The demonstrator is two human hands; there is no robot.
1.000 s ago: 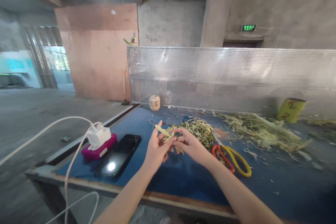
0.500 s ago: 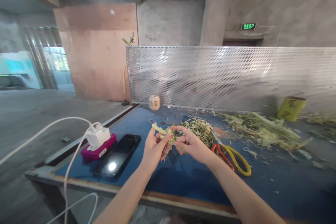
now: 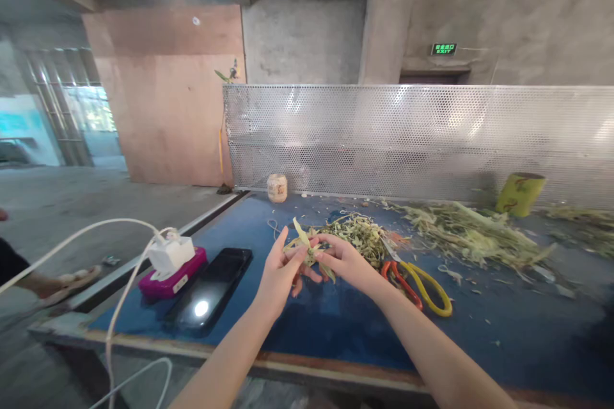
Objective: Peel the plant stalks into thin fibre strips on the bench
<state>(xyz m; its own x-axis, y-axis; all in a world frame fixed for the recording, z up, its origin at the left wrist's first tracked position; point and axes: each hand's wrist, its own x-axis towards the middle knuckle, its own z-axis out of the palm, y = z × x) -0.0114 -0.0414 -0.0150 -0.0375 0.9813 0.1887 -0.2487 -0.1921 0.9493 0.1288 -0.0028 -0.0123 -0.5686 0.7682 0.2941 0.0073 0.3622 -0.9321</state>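
Note:
Both hands meet over the blue tabletop [image 3: 345,326] and pinch a small woven piece of pale green leaf strips [image 3: 307,246]. My left hand [image 3: 281,271] grips it from the left with thumb and fingers closed, one strip sticking up above them. My right hand [image 3: 343,260] holds its right side in a pinch. Just behind the hands lies a heap of cut leaf scraps [image 3: 362,234]. Scissors [image 3: 417,281] with red and yellow handles lie to the right of my right wrist.
A black phone [image 3: 208,291] and a magenta box with a white charger [image 3: 170,262] and cable lie at the left. Long dried leaves [image 3: 470,233], a yellow cup [image 3: 520,193] and a small jar [image 3: 277,187] sit before the perforated metal screen [image 3: 407,140]. Another person's foot [image 3: 62,281] shows far left.
The leaf piece has been turned in my fingers, so a strip now points upward. The view has shifted slightly right and a foot has appeared at the left edge.

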